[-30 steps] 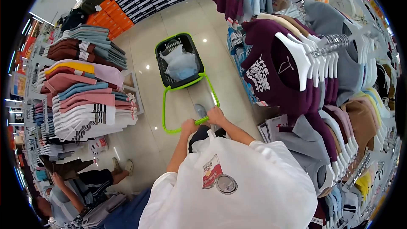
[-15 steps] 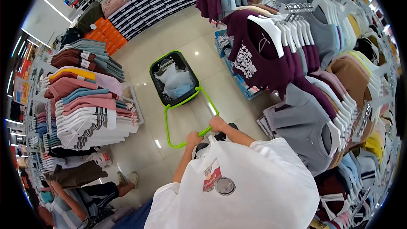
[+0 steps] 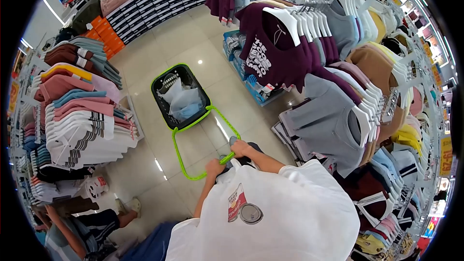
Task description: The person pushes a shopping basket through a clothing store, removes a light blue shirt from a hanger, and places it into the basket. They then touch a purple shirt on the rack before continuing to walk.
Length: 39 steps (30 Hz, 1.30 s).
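My left hand (image 3: 214, 166) and my right hand (image 3: 240, 149) are both closed around the end bar of a bright green handle (image 3: 182, 165), close together. The handle joins the near rim of a black shopping basket (image 3: 208, 97) with a green edge, which sits on the tiled floor ahead of me. Inside the basket lie translucent plastic bags (image 3: 180, 97), one with something light blue in it.
Clothes racks flank the aisle: striped white shirts (image 3: 82, 135) on the left, grey (image 3: 325, 116) and maroon tops (image 3: 275, 50) on the right. Stacked shoe boxes (image 3: 154, 7) line the back. Another person (image 3: 72, 229) stands at lower left by the left rack.
The basket, racks and floor have shifted left in the view. Both my hands keep hold of the handle. The other person's dark brown garment now sits lower and further left.
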Each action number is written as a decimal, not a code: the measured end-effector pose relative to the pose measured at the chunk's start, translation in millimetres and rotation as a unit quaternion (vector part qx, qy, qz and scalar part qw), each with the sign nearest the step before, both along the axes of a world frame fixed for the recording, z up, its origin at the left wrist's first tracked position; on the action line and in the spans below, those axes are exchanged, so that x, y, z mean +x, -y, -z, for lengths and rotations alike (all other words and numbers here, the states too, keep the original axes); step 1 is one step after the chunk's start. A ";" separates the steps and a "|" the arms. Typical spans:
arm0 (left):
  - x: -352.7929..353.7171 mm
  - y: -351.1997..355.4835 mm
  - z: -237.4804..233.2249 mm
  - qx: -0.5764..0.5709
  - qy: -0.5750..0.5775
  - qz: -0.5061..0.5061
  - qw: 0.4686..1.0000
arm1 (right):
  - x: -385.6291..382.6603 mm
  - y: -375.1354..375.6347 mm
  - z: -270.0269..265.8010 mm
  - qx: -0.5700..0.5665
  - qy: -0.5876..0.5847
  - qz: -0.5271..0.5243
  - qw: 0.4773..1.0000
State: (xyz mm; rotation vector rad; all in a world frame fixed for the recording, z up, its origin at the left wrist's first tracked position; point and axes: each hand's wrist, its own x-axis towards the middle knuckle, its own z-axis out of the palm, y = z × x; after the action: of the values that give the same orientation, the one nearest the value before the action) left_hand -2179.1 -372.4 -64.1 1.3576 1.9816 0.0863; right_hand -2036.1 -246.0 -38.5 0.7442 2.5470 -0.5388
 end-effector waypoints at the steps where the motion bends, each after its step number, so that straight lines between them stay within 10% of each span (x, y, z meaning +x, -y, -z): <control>1: 3.2 0.1 -0.2 0.006 0.007 -0.001 1.000 | 3.1 -0.5 -1.9 0.004 0.002 0.004 1.000; 16: 43.4 -22.0 -16.3 0.056 0.107 0.016 0.993 | 56.3 -26.4 -67.5 -0.139 -0.146 0.161 0.966; 20: 44.4 -15.9 -28.5 0.041 0.126 0.021 0.991 | 91.7 -61.3 -89.6 0.066 -0.428 0.317 0.844; 28: 41.3 -6.7 -6.2 -0.012 0.079 0.023 0.997 | 162.9 -134.0 -233.3 0.301 -0.552 0.467 0.622; 39: 42.5 0.1 -2.7 -0.008 0.111 -0.004 0.994 | 172.9 -196.1 -216.6 0.231 -0.560 0.483 0.632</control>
State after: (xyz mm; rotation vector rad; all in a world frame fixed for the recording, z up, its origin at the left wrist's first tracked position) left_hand -2136.7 -372.5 -61.4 1.2707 1.7985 0.2152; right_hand -1863.2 -49.9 178.1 2.7988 3.1134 -0.8319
